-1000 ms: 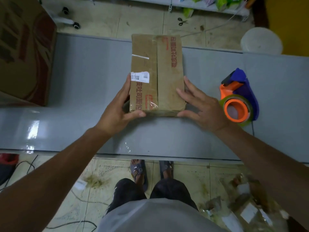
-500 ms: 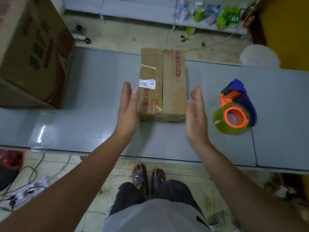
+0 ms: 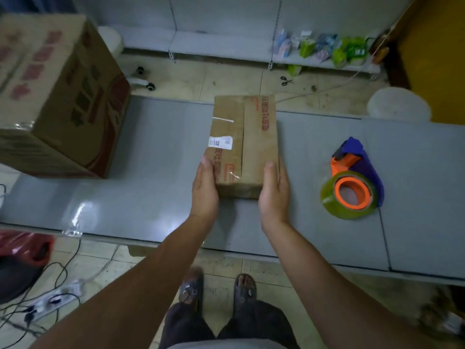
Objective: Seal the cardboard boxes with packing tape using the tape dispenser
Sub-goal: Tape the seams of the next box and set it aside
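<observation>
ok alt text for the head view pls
A person's left hand and right hand press the sides of a small cardboard box on a grey table. An orange tape dispenser lies to its right, a large carton far left.

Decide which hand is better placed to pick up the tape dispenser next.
Probably the right hand: the tape dispenser lies right of the box; the left hand would cross over the box.

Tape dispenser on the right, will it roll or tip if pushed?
Probably won't roll: the tape dispenser seems to lie on its side on the table. Its plastic body looks rigid, likely light. The tape roll may spin if pushed.
</observation>
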A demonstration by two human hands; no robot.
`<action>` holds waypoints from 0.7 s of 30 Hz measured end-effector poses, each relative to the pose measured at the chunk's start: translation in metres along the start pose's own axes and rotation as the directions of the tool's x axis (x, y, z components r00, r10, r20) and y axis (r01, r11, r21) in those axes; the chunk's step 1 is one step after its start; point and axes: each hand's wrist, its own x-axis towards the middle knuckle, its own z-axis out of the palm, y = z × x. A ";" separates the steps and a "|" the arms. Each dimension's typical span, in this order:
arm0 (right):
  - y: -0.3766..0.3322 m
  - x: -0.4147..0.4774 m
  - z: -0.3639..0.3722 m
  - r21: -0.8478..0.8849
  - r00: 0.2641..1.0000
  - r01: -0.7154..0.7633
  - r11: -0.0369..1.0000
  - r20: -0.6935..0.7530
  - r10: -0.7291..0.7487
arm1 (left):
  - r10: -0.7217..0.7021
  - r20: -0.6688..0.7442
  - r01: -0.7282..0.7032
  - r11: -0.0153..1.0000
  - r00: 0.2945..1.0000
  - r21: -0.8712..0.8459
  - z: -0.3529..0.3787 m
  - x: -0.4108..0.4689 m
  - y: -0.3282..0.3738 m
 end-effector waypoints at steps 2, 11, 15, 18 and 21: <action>-0.027 -0.004 0.000 0.001 0.999 -0.001 1.000 0.033 0.001 | 0.031 0.103 -0.033 0.999 0.994 0.010 -0.011 -0.007 0.021; -0.097 -0.040 0.029 -0.285 0.939 0.315 0.905 0.233 -0.253 | 0.253 0.260 -0.303 0.937 0.932 0.175 -0.072 0.003 0.115; -0.104 -0.034 0.034 -0.517 0.890 0.456 0.724 0.251 -0.382 | 0.281 0.266 -0.355 0.887 0.922 0.294 -0.095 0.012 0.120; -0.108 -0.036 0.044 -0.538 0.866 0.494 0.683 0.236 -0.440 | 0.320 0.270 -0.385 0.891 0.908 0.240 -0.102 0.010 0.124; -0.114 -0.042 0.064 -0.481 0.877 0.475 0.737 0.195 -0.438 | 0.328 0.258 -0.360 0.929 0.909 0.083 -0.107 0.010 0.140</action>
